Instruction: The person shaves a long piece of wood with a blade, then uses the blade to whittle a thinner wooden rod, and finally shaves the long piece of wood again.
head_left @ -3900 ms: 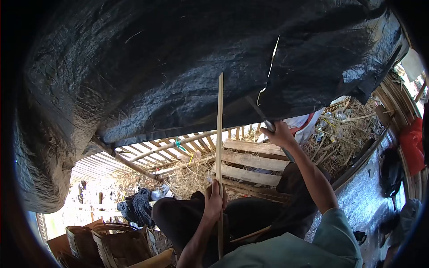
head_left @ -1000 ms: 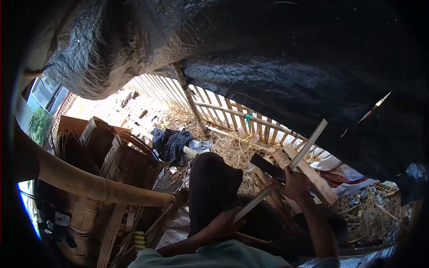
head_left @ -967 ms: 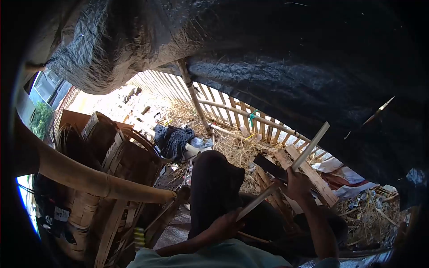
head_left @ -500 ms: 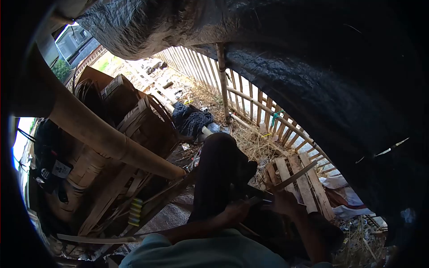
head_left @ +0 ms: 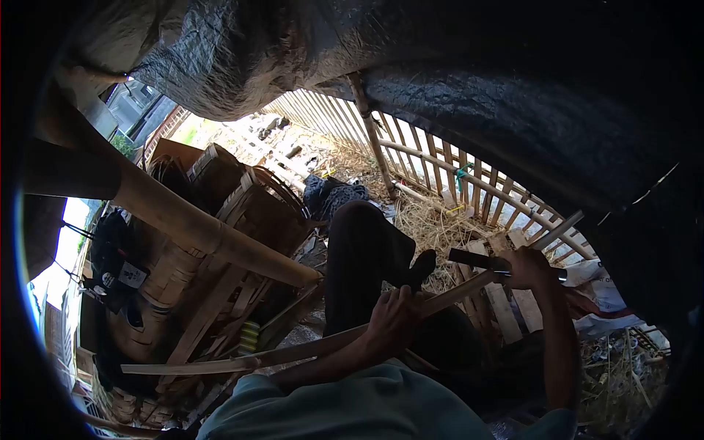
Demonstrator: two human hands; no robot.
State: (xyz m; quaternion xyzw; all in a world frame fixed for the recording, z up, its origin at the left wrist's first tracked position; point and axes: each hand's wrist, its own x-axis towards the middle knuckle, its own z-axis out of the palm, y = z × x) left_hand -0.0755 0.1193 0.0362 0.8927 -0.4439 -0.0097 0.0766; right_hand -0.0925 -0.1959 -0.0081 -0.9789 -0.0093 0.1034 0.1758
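A long pale bamboo strip [head_left: 308, 353] runs slantwise across my lap, its far end rising past my right hand toward the fence. My left hand [head_left: 392, 319] is closed over the strip near its middle, in front of my thigh. Further along it, my right hand [head_left: 526, 268] grips a dark, straight knife-like tool [head_left: 473, 259], which crosses the strip at a shallow angle. One end of the tool sticks out to the left of the fist, and a shiny bit shows on the right. My raised knee [head_left: 359, 235] stands beyond the left hand.
A thick bamboo pole [head_left: 220, 238] slants in from the left, in front of woven baskets [head_left: 257, 202]. Dark plastic sheeting [head_left: 477, 95] hangs overhead and at right. Wooden slats [head_left: 506, 308] and straw lie before the bamboo fence [head_left: 469, 183]. A yellow-green striped object [head_left: 249, 337] sits at lower left.
My right hand has moved up and right, away from my left hand, with the dark tool now plainly visible. The strip now shows as one line across my lap. The view has shifted slightly.
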